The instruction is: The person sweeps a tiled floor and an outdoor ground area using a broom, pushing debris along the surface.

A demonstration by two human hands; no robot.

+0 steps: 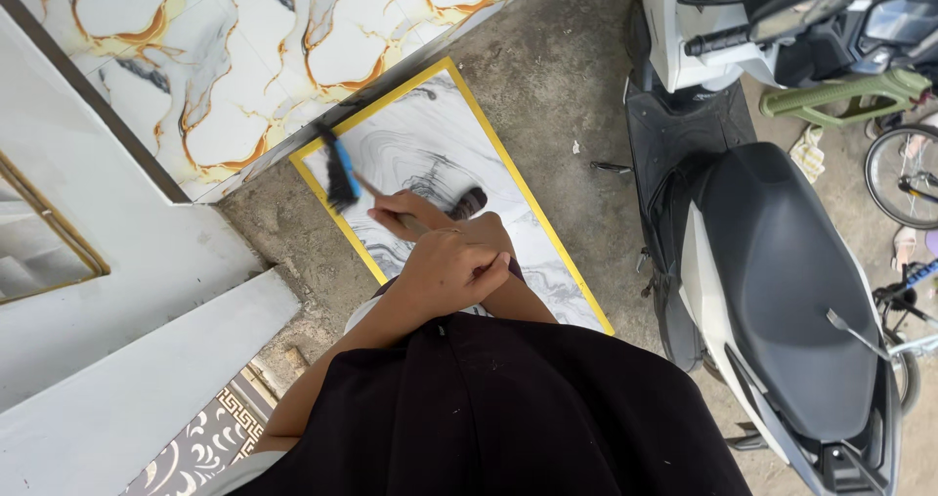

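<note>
Nearest the camera is the person's black garment, filling the bottom of the view. Just beyond it the left hand has its grip closed in a fist around the brush handle, fingers curled over it. Just past that, the right hand also has its grip closed around the same handle, lower down the shaft, partly hidden behind the left. The handle runs up and to the left to the brush head, with black bristles and a blue band, which lies over the upper left corner of the marble-patterned tile. That tile, grey and white with a yellow border, lies flat on the concrete floor. A dark rounded object sits on the tile just beside the hands. To the right, well apart from the tile, stands a scooter with a black seat. Farther left rises a white and gold veined wall panel.
</note>
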